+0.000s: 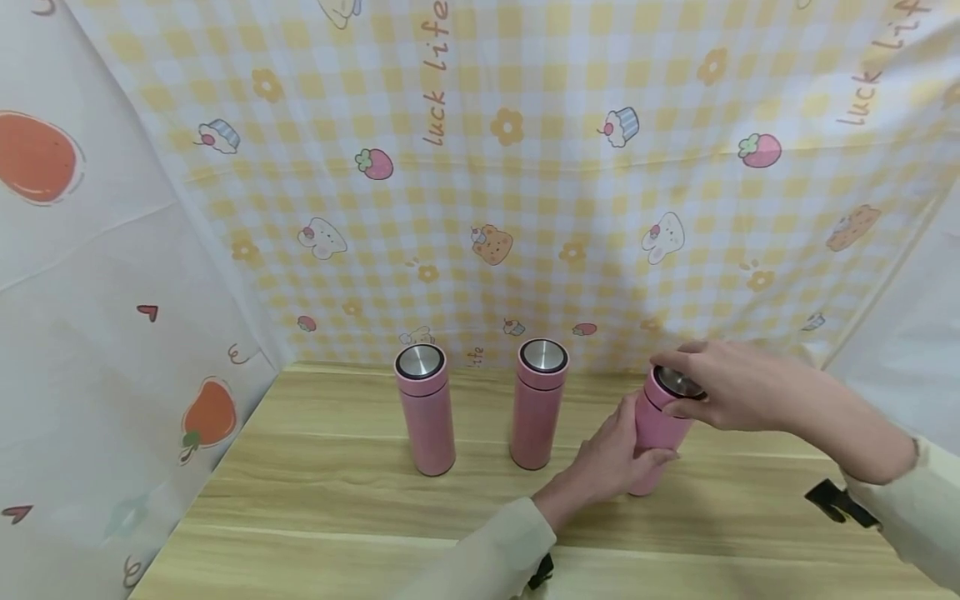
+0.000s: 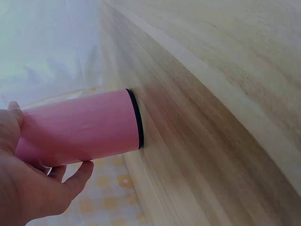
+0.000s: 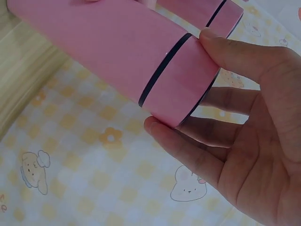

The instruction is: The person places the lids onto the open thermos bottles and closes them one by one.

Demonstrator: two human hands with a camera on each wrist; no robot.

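A pink thermos bottle [image 1: 660, 429] stands at the right of the table, between both hands. My left hand [image 1: 615, 450] grips its body, with the thumb across the near side. In the left wrist view, the left hand [image 2: 37, 179] curls round the pink bottle [image 2: 89, 125], whose black-edged base meets the wood. From above, my right hand [image 1: 738, 387] holds the lid, which has a silver disc on top. In the right wrist view, the thumb and fingers of the right hand [image 3: 254, 108] pinch the pink lid [image 3: 188, 84], seated above a black ring.
Two more pink thermos bottles stand upright to the left, one at the far left [image 1: 430, 417] and one in the middle [image 1: 538, 408]. The wooden table [image 1: 322, 492] ends at a yellow checked cloth [image 1: 450, 200] behind. White cloth [image 1: 112, 275] hangs at the left side.
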